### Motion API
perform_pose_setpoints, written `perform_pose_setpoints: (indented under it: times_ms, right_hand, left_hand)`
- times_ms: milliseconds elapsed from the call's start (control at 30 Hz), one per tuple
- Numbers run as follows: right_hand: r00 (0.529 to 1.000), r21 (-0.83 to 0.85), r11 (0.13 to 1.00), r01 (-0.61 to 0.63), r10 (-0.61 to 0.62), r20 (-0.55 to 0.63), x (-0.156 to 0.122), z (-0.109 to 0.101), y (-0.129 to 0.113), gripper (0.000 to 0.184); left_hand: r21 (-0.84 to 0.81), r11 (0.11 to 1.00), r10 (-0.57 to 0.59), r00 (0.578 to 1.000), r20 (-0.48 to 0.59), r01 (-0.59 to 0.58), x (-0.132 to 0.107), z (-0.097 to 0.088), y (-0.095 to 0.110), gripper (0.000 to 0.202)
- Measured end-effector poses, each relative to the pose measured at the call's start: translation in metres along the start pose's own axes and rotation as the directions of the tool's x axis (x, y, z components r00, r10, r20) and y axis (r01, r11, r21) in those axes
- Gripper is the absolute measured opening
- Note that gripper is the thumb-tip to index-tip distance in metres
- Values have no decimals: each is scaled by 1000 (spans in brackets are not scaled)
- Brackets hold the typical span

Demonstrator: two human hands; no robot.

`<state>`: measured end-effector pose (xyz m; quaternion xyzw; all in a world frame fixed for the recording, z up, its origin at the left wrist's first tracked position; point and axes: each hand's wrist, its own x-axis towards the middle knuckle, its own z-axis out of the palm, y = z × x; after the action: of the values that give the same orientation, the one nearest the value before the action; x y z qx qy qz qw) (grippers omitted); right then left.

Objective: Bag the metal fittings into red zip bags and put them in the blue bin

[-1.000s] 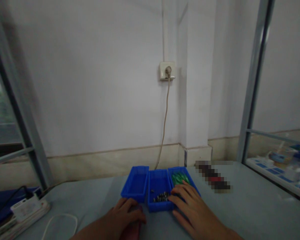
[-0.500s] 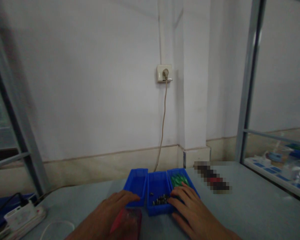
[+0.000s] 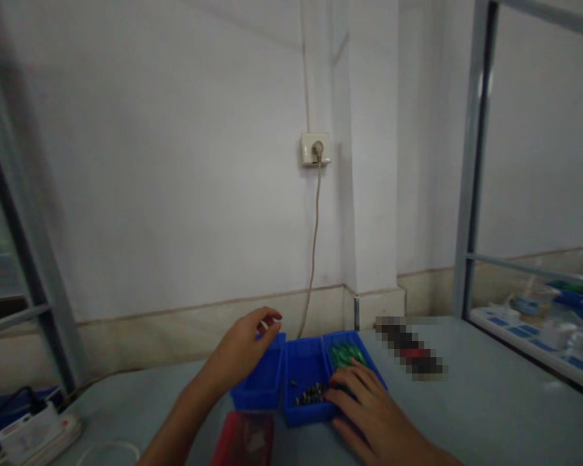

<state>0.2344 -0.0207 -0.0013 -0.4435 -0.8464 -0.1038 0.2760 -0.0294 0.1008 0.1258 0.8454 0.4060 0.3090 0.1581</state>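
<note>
The middle bin (image 3: 308, 414) is taken as the landmark. Its near end holds metal parts (image 3: 311, 393), loosely heaped, with one lying apart. The right hand (image 3: 366, 404) lies over its right near corner, fingers bent and slightly spread, one fingertip at the heap; whether it grips anything cannot be told. The left hand (image 3: 240, 346) hangs above the left bin (image 3: 257, 398), fingers curled, thumb and fingertips parted, nothing visible between them. The right bin (image 3: 341, 335) contains green pieces (image 3: 344, 355).

Handling, as judged: the metal parts should be hard, light singly and apt to roll — best pinched one at a time about the middle. The bins look like stiff, light plastic, best held by opposite walls. The red box (image 3: 243, 437), near side and left of the middle bin, appears smooth; hold it by its sides.

Surface: a flat, pale table (image 3: 490, 414) under the middle bin, smooth in appearance. Room: behind the middle bin, a plain wall (image 3: 175, 162) with a socket (image 3: 315, 139) and a cord (image 3: 313, 246) hanging down. Well right stands a metal post (image 3: 468, 194); well left, a power strip (image 3: 70, 427).
</note>
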Motion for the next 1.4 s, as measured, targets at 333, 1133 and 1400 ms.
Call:
perform_pose_setpoints:
  times_ms: [333, 1133, 1400]
  right_hand:
    - [999, 3, 1000, 1, -1, 41, -2, -3, 1, 37]
    - [999, 34, 999, -41, 41, 3, -2, -3, -5, 33]
    - [995, 68, 994, -88, 91, -44, -3, -4, -10, 32]
  left_hand:
    - [-15, 991, 133, 981, 143, -132, 41, 12, 4, 38]
    - [341, 928, 85, 977, 198, -150, -107, 27, -24, 76]
    - [454, 871, -1, 924, 382, -187, -133, 28, -21, 96]
